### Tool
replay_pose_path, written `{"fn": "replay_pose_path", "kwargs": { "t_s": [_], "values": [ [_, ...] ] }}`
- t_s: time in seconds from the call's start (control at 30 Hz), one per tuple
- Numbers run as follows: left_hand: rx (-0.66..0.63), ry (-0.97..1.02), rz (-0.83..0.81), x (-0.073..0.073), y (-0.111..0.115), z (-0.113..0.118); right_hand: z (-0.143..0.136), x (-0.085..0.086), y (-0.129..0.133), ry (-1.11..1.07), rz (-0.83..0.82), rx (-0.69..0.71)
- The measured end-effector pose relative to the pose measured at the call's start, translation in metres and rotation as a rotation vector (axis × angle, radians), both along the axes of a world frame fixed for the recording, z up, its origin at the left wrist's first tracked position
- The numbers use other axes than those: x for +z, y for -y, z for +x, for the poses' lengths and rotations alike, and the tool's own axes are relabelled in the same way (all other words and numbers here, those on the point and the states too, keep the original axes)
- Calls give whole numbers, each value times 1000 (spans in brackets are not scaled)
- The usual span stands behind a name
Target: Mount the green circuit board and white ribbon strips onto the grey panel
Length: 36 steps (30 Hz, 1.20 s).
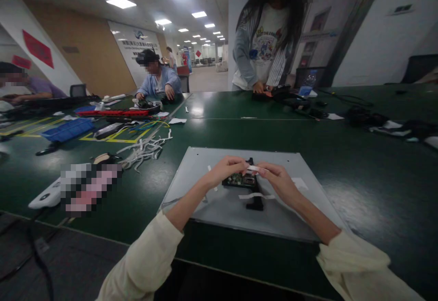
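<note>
A short white strip is pinched between my left hand and my right hand, just above a black bracket. Beside the bracket, partly under my left hand, lies a green circuit board in a black frame. Another white strip runs across the lower part of the bracket. All of this is on a light grey panel. A white piece lies on the panel to the right of my right hand, and a small strip stands out near my left wrist.
Loose white strips lie in a pile left of the panel on the green table. Farther left are a blue tray and a white device. Across the table, a person stands handling dark items; others sit at the left.
</note>
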<state>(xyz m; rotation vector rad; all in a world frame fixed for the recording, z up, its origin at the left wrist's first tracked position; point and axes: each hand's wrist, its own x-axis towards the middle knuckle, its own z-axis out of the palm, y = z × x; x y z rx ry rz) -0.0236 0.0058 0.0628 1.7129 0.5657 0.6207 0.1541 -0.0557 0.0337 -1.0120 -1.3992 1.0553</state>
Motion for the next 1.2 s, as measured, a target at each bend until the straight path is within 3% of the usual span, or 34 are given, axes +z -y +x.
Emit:
{"fn": "replay_pose_path", "kwargs": {
  "t_s": [0.13,0.27,0.4,0.83,1.07,1.2],
  "values": [
    [39,177,-116,-8,-6,-3,0,-3,0,-123,-26,-15],
    [-24,275,-189,-11,-10,-7,2,-5,0,-235,-94,50],
    [-65,245,-176,-10,-9,-8,2,-3,0,-285,-113,31],
    [-93,119,-66,-3,-7,-11,5,-2,1,-102,-5,50],
    [77,179,90,1,1,-5,9,-1,-1,134,156,-90],
    [346,186,209,-1,-2,0,6,2,1,221,245,-198]
  ]
}}
